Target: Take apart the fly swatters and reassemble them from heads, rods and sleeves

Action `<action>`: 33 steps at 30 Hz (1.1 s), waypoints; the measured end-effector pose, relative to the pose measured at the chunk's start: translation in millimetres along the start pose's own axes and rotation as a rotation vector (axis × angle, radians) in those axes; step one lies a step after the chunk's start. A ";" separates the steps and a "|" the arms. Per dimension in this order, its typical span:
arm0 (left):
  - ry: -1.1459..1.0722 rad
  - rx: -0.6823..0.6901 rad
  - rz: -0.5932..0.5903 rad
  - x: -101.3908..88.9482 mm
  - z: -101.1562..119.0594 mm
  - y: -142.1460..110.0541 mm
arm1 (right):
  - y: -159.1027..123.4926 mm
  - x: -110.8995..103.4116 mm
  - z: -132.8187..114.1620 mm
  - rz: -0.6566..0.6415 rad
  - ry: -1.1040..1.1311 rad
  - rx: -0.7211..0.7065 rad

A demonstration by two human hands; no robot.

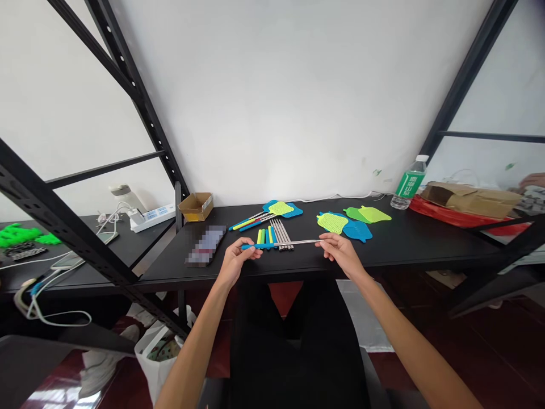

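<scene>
My left hand point(240, 257) grips the blue handle point(264, 246) of a fly swatter rod, held level above the table's front edge. At the far end of its thin metal shaft point(298, 243), my right hand point(338, 250) pinches the tip. Just behind lie loose yellow-green and blue handles point(259, 235) and several metal rods point(281, 230) side by side. Fly swatters with heads attached point(280, 208) are piled further back. To the right rest loose swatter heads in yellow-green point(332, 222), blue point(357, 229) and green point(355, 214).
On the black table point(238, 267) are a blurred phone-like slab point(207, 244), a small cardboard box point(196, 207) and a water bottle point(409, 184). A power strip point(153, 218) stands at left. Black metal shelf posts point(140, 108) flank the table. A cardboard piece point(468, 197) lies at right.
</scene>
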State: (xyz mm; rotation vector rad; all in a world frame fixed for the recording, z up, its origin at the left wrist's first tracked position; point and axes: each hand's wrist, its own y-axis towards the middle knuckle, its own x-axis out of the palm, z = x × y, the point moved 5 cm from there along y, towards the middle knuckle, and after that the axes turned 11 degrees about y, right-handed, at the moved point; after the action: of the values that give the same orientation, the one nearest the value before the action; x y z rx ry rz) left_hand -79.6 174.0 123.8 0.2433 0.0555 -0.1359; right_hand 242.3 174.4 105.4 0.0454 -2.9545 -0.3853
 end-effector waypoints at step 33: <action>0.003 0.000 -0.006 0.2 -0.9 0.5 | -0.7 2.0 -1.2 0.018 -0.005 0.030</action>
State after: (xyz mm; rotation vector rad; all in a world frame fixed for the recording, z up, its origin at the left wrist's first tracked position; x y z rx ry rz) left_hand -79.3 174.6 123.0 0.2437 0.0589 -0.1413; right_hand 240.5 173.4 106.7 0.0216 -2.9640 -0.3392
